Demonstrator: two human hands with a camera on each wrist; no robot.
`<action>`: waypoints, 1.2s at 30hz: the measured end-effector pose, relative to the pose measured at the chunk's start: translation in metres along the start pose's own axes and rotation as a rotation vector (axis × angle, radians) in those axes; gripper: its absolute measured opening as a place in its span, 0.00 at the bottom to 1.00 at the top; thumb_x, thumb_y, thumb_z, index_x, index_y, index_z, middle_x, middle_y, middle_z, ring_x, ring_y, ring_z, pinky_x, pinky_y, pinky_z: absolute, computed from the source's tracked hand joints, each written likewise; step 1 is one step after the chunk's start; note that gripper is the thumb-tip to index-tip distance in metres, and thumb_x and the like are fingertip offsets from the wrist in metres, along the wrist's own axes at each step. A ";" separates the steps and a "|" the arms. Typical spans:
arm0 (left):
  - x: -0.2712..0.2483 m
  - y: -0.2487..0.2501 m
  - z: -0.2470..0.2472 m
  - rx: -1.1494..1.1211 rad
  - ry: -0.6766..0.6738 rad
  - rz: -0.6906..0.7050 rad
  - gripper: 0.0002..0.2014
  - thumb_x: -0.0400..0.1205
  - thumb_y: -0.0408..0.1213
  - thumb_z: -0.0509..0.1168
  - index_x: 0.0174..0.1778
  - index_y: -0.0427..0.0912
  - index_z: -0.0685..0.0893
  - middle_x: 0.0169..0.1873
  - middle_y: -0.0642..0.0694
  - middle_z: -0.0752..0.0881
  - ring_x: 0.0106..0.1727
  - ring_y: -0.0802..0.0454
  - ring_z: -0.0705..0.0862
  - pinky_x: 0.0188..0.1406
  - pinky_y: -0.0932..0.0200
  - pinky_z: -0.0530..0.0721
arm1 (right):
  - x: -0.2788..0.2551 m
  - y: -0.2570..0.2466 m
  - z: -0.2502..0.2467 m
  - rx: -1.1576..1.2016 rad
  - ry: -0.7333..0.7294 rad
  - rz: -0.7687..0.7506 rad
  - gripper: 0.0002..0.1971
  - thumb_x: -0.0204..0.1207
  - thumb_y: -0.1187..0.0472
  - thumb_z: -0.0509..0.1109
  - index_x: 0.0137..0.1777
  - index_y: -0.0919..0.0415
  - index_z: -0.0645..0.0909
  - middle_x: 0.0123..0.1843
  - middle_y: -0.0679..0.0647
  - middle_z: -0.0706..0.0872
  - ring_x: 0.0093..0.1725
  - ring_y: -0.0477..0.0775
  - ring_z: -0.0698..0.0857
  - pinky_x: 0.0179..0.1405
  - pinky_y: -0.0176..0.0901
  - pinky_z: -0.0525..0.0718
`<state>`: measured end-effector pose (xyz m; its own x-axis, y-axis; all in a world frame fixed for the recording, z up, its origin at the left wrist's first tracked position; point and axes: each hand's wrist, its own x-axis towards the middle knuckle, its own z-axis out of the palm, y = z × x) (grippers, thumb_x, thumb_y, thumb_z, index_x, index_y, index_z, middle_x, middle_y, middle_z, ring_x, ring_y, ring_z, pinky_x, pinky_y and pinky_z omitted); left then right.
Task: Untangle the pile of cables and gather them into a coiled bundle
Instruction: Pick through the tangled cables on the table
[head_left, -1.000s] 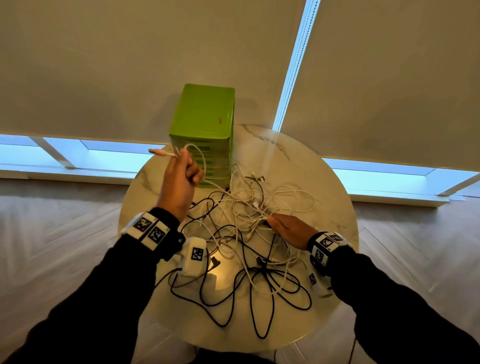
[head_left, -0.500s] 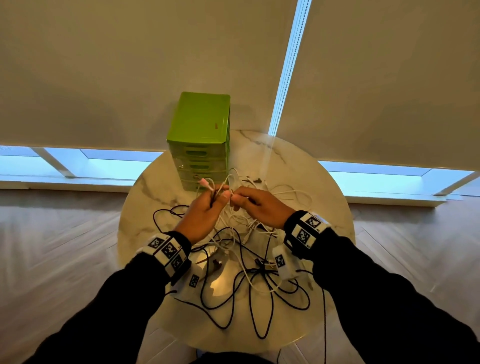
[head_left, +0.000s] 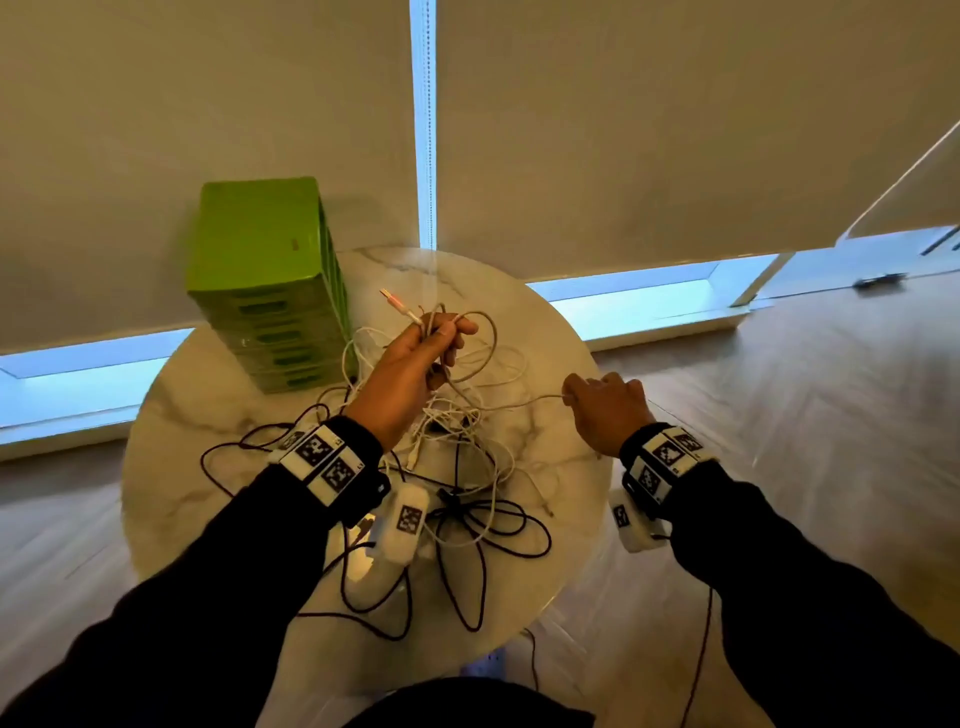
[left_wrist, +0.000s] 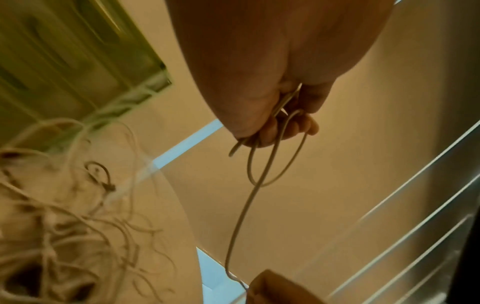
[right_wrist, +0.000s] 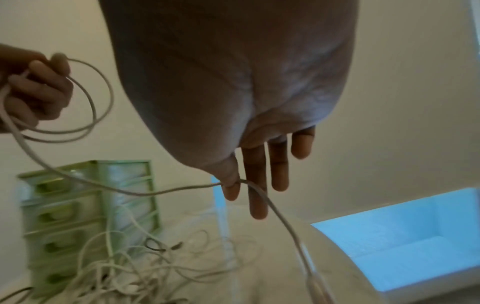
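A tangle of white cables (head_left: 457, 426) and black cables (head_left: 488, 525) lies on the round marble table (head_left: 171, 452). My left hand (head_left: 441, 338) is raised over the pile and grips a few loops of one white cable (left_wrist: 272, 164), whose plug end (head_left: 395, 302) sticks up past the fingers. The same cable runs right to my right hand (head_left: 571, 396), near the table's right edge. There the thumb and forefinger (right_wrist: 233, 185) pinch the cable (right_wrist: 155, 192) while the other fingers stay straight. From that pinch the cable hangs down to the table.
A green plastic drawer unit (head_left: 265, 280) stands at the back left of the table, close to the pile. Black cable loops reach toward the table's front edge. Roller blinds (head_left: 675, 130) hang behind the table, and wood floor (head_left: 831, 389) surrounds it.
Half a second ago both hands met over the pile. My right hand has since slid out to the right along the white cable, and my left hand has risen with the loops.
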<state>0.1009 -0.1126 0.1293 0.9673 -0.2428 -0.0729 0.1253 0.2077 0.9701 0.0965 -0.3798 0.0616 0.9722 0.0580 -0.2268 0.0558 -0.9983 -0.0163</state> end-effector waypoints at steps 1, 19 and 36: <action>0.003 -0.002 0.010 0.003 -0.038 -0.019 0.14 0.91 0.39 0.57 0.50 0.52 0.89 0.41 0.55 0.80 0.43 0.61 0.76 0.43 0.64 0.72 | -0.010 0.008 0.003 0.019 -0.016 0.035 0.10 0.88 0.57 0.53 0.62 0.54 0.74 0.60 0.56 0.87 0.62 0.65 0.80 0.59 0.57 0.71; 0.003 -0.081 0.075 0.435 -0.180 -0.076 0.20 0.91 0.56 0.50 0.57 0.57 0.88 0.42 0.54 0.78 0.38 0.61 0.75 0.42 0.57 0.73 | -0.116 -0.007 0.028 0.861 -0.012 0.043 0.16 0.91 0.50 0.51 0.54 0.58 0.76 0.38 0.37 0.77 0.36 0.35 0.78 0.40 0.29 0.73; -0.001 -0.063 0.038 0.204 -0.225 -0.120 0.23 0.92 0.50 0.49 0.56 0.40 0.86 0.41 0.47 0.86 0.44 0.51 0.86 0.43 0.57 0.84 | -0.075 -0.079 0.026 1.112 -0.087 -0.140 0.19 0.83 0.46 0.67 0.69 0.52 0.71 0.48 0.48 0.86 0.47 0.50 0.87 0.55 0.59 0.87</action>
<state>0.0831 -0.1616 0.0767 0.8726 -0.4621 -0.1584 0.1666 -0.0233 0.9858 0.0136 -0.3052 0.0548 0.9517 0.2128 -0.2215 -0.1131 -0.4277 -0.8968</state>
